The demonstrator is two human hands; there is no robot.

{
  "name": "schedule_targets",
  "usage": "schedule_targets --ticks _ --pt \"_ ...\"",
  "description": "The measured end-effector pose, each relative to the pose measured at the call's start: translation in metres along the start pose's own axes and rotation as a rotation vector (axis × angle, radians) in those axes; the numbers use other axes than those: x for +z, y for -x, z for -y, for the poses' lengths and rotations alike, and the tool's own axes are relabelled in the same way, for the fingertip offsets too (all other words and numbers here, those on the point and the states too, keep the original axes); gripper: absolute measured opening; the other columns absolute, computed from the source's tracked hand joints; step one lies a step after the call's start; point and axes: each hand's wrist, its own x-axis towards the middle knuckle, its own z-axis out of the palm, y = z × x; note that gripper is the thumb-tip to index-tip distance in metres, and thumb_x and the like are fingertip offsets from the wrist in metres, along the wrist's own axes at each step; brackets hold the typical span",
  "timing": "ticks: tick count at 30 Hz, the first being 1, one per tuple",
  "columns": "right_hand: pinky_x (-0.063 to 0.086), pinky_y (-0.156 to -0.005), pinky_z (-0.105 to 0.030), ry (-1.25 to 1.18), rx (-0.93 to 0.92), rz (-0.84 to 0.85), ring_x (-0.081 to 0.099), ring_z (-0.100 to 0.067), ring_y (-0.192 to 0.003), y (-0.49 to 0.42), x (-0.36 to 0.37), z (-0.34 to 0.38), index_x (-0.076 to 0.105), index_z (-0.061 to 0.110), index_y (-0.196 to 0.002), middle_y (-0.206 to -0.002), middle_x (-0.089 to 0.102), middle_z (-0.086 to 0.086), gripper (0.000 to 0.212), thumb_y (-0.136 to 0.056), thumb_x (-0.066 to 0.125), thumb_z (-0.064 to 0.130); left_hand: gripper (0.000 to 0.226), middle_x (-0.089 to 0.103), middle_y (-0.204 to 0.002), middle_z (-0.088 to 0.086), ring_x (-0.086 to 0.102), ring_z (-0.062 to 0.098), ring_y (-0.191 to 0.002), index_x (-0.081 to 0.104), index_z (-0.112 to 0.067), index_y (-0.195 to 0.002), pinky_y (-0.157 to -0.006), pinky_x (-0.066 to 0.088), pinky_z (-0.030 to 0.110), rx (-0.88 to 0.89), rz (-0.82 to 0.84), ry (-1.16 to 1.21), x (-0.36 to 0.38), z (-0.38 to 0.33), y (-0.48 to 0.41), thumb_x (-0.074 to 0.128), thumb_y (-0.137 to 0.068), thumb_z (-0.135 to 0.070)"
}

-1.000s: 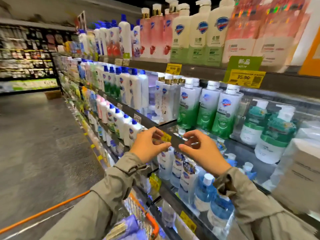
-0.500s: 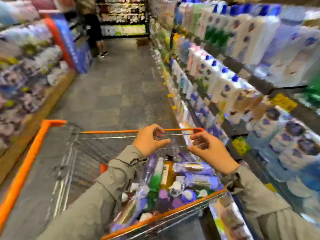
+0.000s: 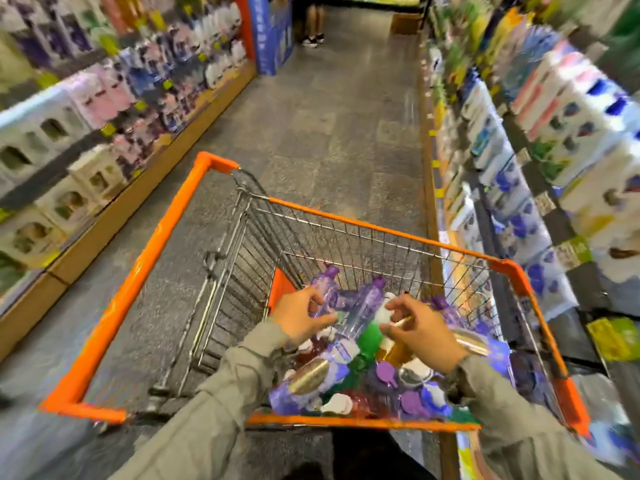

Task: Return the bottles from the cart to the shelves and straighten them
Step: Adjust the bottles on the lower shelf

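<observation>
1 left hand [image 3: 304,319], 1 right hand [image 3: 424,329] hover slack and empty over 1 cart [image 3: 346,218].

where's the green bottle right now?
Head view, lower centre: the green bottle lies in the cart, between the left hand and right hand, beside an amber bottle.

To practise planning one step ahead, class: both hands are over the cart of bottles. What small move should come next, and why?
Probably close the left hand round the purple bottle at its fingertips and lift it out. Both hands hover over the bottles piled in the cart, the right hand alongside, and blur hides whether either grips anything yet.
</observation>
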Motion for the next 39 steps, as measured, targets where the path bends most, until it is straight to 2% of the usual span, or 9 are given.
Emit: schedule_targets --ticks 5,10,14,17,20,25,29,35,39 --pt "0.038 -0.056 -0.011 -0.082 0.101 0.028 0.049 -0.013 -0.067 -0.052 0.014 -0.034 0.056 0.012 -0.096 -0.072 0.052 0.001 0.026 -0.079 0.074 0.006 0.028 0.059 -0.082 0.003 0.054 0.017 -0.076 0.052 -0.019 -0.087 -0.069 0.048 0.027 -0.138 -0.058 0.052 0.019 0.027 -0.016 0.078 -0.076 -0.018" --pt "0.037 -0.061 -0.025 -0.041 0.216 0.132 0.047 -0.015 -0.067 -0.094 0.039 -0.069 0.052 0.016 -0.098 -0.069 0.05 0.001 0.026 -0.082 0.073 0.02 0.031 0.063 -0.096 0.002 0.053 0.002 -0.074 0.06 -0.007 -0.109 -0.067 0.036 0.006 -0.228 0.034 0.036 0.055 0.06 -0.034 0.071 -0.083 -0.021" --pt "0.036 -0.059 -0.022 -0.049 0.332 0.18 0.044 -0.012 -0.063 -0.126 0.054 -0.098 0.051 0.014 -0.101 -0.069 0.048 0.002 0.03 -0.082 0.073 0.021 0.05 0.057 -0.119 0.005 0.055 0.016 -0.108 0.054 -0.012 -0.122 -0.088 0.038 0.014 -0.308 0.185 -0.041 0.086 0.082 -0.052 0.072 -0.081 -0.033" --pt "0.036 -0.055 -0.016 -0.042 0.389 0.194 0.046 -0.012 -0.066 -0.144 0.063 -0.117 0.051 0.014 -0.106 -0.071 0.049 0.002 0.033 -0.083 0.072 0.022 0.073 0.05 -0.127 0.007 0.048 0.022 -0.121 0.048 -0.012 -0.131 -0.1 0.036 0.024 -0.333 0.274 -0.06 0.108 0.096 -0.063 0.076 -0.072 -0.044" --pt "0.04 -0.063 -0.027 -0.033 0.426 0.214 0.049 -0.017 -0.07 -0.163 0.07 -0.133 0.048 0.014 -0.109 -0.075 0.049 0.002 0.037 -0.083 0.072 0.027 0.075 0.047 -0.125 0.009 0.046 0.022 -0.119 0.045 -0.01 -0.134 -0.099 0.034 0.021 -0.334 0.285 -0.07 0.121 0.105 -0.072 0.077 -0.073 -0.04" --pt "0.036 -0.058 -0.025 -0.014 0.484 0.182 0.048 -0.018 -0.066 -0.172 0.096 -0.153 0.05 0.007 -0.112 -0.072 0.048 0.0 0.045 -0.08 0.074 0.028 0.082 0.043 -0.138 0.013 0.038 0.026 -0.13 0.039 -0.007 -0.139 -0.106 0.022 0.024 -0.285 0.346 -0.118 0.136 0.118 -0.065 0.074 -0.075 -0.044" --pt "0.043 -0.072 -0.034 -0.015 0.503 0.185 0.052 -0.024 -0.083 -0.175 0.107 -0.158 0.045 0.012 -0.112 -0.092 0.053 -0.01 0.047 -0.08 0.074 0.031 0.09 0.033 -0.147 0.008 0.028 0.022 -0.136 0.026 -0.011 -0.146 -0.108 0.017 0.024 -0.249 0.413 -0.258 0.142 0.122 -0.067 0.07 -0.077 -0.048" --pt "0.042 -0.082 -0.038 0.026 0.488 0.12 0.049 -0.022 -0.09 -0.179 0.114 -0.164 0.039 0.003 -0.126 -0.101 0.046 -0.008 0.064 -0.08 0.074 0.03 0.106 0.022 -0.152 0.012 0.023 0.028 -0.139 0.005 -0.007 -0.15 -0.112 0.026 0.039 -0.303 0.545 -0.393 0.152 0.117 -0.072 0.073 -0.077 -0.043" --pt "0.038 -0.085 -0.036 0.03 0.511 0.086 0.053 -0.033 -0.109 -0.182 0.12 -0.168 0.034 0.001 -0.132 -0.109 0.05 -0.014 0.07 -0.082 0.073 0.03 0.101 0.029 -0.144 0.011 0.032 0.03 -0.133 0.017 -0.009 -0.146 -0.106 0.035 0.043 -0.275 0.539 -0.448 0.157 0.122 -0.077 0.077 -0.072 -0.043"
